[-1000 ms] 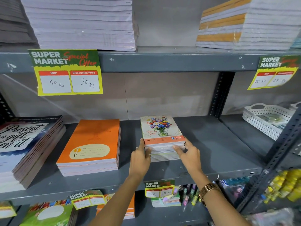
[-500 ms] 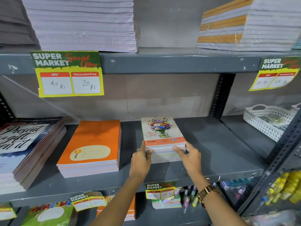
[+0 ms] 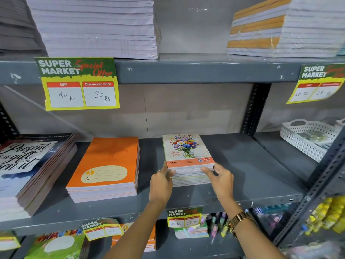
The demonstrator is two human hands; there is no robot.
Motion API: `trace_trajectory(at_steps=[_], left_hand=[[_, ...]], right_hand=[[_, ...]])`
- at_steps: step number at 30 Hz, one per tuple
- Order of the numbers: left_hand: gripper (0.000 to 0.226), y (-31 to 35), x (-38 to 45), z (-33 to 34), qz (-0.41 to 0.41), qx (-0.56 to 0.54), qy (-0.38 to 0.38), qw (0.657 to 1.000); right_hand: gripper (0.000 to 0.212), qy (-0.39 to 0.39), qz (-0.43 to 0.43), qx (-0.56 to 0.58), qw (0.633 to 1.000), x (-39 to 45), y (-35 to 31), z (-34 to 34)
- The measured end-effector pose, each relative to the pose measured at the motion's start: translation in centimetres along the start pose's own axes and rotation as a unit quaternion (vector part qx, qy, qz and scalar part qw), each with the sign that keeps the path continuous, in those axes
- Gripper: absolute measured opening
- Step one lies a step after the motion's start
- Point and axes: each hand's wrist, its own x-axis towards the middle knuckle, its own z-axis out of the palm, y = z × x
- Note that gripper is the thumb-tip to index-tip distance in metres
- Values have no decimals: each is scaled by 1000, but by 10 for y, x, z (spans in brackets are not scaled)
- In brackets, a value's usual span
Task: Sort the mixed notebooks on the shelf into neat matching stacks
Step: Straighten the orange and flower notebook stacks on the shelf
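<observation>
A small stack of flower-cover notebooks (image 3: 186,150) sits mid-shelf on the grey metal shelf (image 3: 242,165). My left hand (image 3: 161,184) presses against the stack's front left corner, thumb on the top cover's edge. My right hand (image 3: 221,179) grips the front right corner, fingers against the page edges. To the left lies a stack of larger orange notebooks (image 3: 106,163). Further left is a tall stack of dark "Present is a gift" notebooks (image 3: 28,169).
A white perforated basket (image 3: 306,137) stands on the shelf at the right, past the upright post (image 3: 255,109). Price tags (image 3: 78,85) hang from the shelf above, which holds pale paper stacks (image 3: 97,27). The lower shelf holds more notebooks and pens (image 3: 218,227).
Both hands stay on the flower stack's front corners. My right hand's fingers have shifted slightly along the stack's front edge; the stack looks squarer.
</observation>
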Motion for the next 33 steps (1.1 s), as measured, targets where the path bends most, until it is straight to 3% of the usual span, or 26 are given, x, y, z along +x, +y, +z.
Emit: trace_trajectory(at_steps=[18, 20, 22, 24, 26, 29, 31, 33], left_hand=[[39, 1, 0, 5, -14, -84, 43, 995], [43, 1, 0, 5, -17, -71, 43, 996], [56, -1, -1, 5, -11, -36, 44, 998], [63, -1, 1, 4, 28, 10, 51, 998], [58, 0, 5, 6, 105, 91, 53, 989], [51, 2, 10, 10, 199, 208, 35, 957], [51, 2, 9, 12, 217, 250, 27, 943], [54, 0, 9, 13, 226, 276, 25, 934]], right_hand=[[24, 19, 9, -19, 1000, -5, -8, 2], [34, 16, 11, -46, 999, -5, -10, 1], [58, 24, 12, -117, 993, -7, -11, 0], [67, 16, -39, -183, 982, -8, -11, 1], [59, -3, -153, -240, 959, -7, -17, 4], [49, -13, -296, -341, 892, -1, -23, 9], [48, 3, -344, -402, 848, 1, -25, 11], [48, 13, -356, -423, 833, 2, -27, 10]])
